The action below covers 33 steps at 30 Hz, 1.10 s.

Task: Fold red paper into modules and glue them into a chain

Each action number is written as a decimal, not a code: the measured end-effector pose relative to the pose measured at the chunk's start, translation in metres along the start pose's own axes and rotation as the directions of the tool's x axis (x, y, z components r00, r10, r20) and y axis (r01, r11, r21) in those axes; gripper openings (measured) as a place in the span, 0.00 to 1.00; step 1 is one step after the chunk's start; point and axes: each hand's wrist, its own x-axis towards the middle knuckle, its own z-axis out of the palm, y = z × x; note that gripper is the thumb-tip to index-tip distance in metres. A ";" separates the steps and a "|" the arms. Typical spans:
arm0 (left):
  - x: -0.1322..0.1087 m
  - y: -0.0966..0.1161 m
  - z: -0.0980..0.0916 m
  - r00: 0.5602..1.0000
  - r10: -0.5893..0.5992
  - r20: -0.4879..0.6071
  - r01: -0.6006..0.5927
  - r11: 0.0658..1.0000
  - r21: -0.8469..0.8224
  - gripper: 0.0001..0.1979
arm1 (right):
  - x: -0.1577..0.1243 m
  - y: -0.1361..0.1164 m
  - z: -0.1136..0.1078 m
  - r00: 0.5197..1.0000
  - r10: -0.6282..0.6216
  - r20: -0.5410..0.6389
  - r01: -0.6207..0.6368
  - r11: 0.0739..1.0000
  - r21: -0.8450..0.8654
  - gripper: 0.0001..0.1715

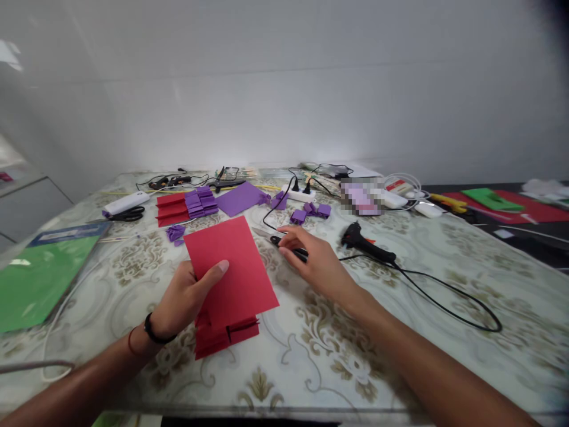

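My left hand [189, 290] is closed on a flat red paper sheet [242, 267], the thumb lying across its front. Below that sheet, pleated red paper [229, 339] shows, partly hidden by it. My right hand [317, 258] is to the right, its fingers curled around the black handle of a pair of scissors [265, 233]. The silver blades point away to the left, close to the sheet's right edge. A black glue gun [368, 244] lies on the table right of this hand, its cord looping toward the right.
Folded red paper [171, 209] and pleated purple paper [201, 202] lie behind my left hand. Farther back are a purple sheet [241, 198], purple folded pieces [306, 212] and a white power strip [299, 194]. Black-handled scissors [128, 214] and a green paper pack [48, 273] are at left.
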 end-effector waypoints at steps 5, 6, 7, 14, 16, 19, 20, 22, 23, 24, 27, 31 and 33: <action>-0.001 0.002 0.001 1.000 0.009 0.008 -0.009 0.999 -0.041 0.21 | -0.019 -0.035 0.006 0.966 -0.243 0.086 0.215 0.944 0.250 0.24; -0.001 0.003 0.001 1.000 0.004 0.008 -0.004 0.999 -0.047 0.21 | -0.021 -0.039 0.007 0.953 -0.281 0.110 0.240 0.927 0.289 0.23; -0.001 0.003 0.001 1.000 0.000 0.007 0.001 0.999 -0.048 0.21 | -0.023 -0.041 0.009 0.942 -0.309 0.132 0.253 0.911 0.324 0.22; -0.002 -0.002 -0.003 0.994 0.030 0.102 -0.033 0.999 0.027 0.20 | -0.024 -0.043 0.011 0.931 -0.308 0.194 0.174 0.844 0.507 0.11; -0.002 -0.003 -0.002 0.986 0.047 0.157 -0.055 0.997 0.049 0.19 | -0.023 -0.043 0.009 0.935 -0.298 0.191 0.151 0.823 0.547 0.09; -0.003 0.001 0.000 0.982 0.131 0.136 -0.141 0.987 0.072 0.19 | -0.021 -0.045 0.005 0.947 -0.281 0.153 0.151 0.814 0.561 0.09; -0.003 0.004 0.000 0.977 0.185 0.102 -0.193 0.978 0.080 0.19 | -0.020 -0.046 0.004 0.952 -0.271 0.142 0.151 0.819 0.554 0.09; -0.005 0.009 0.000 0.953 0.300 0.042 -0.302 0.947 0.112 0.21 | -0.019 -0.047 0.003 0.961 -0.245 0.131 0.139 0.832 0.536 0.10; -0.006 0.011 0.000 0.937 0.347 0.032 -0.348 0.928 0.131 0.23 | -0.019 -0.048 0.002 0.965 -0.228 0.130 0.126 0.838 0.530 0.11; -0.007 0.012 0.000 0.925 0.377 0.039 -0.378 0.913 0.150 0.24 | -0.018 -0.048 0.002 0.970 -0.207 0.130 0.109 0.844 0.526 0.12; -0.009 0.011 -0.001 0.918 0.379 0.113 -0.393 0.907 0.151 0.25 | -0.018 -0.049 0.002 0.984 -0.135 0.120 0.052 0.848 0.528 0.15; -0.011 0.003 -0.001 0.923 0.346 0.167 -0.365 0.926 0.098 0.35 | -0.019 -0.048 0.004 0.992 -0.050 0.116 -0.021 0.839 0.543 0.15; -0.010 0.001 0.000 0.913 0.370 0.170 -0.396 0.904 0.162 0.36 | -0.020 -0.047 0.005 0.993 -0.018 0.120 -0.050 0.841 0.539 0.16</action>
